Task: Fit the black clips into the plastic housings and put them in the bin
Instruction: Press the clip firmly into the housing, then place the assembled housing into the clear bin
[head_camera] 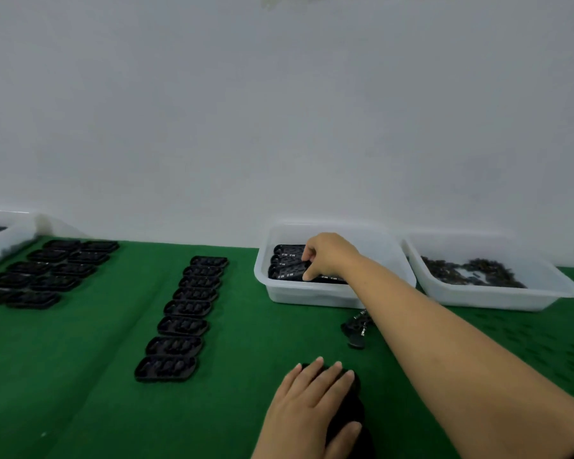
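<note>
Right hand point(325, 256) reaches into the far white bin point(312, 294), fingers curled around a black housing point(290, 270). Left hand point(312, 402) lies flat, fingers straight, on a near housing point(352, 409).

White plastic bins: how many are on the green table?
3. One at the far left edge, only partly in view; one right of centre, holding housings; one at far right, holding loose clips. Others may lie outside the frame.

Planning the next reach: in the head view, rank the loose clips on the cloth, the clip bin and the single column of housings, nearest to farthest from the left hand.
From the left hand:
1. Loose clips, just beyond it.
2. Single column of housings, to its left.
3. Clip bin, far right, by the wall.
</note>
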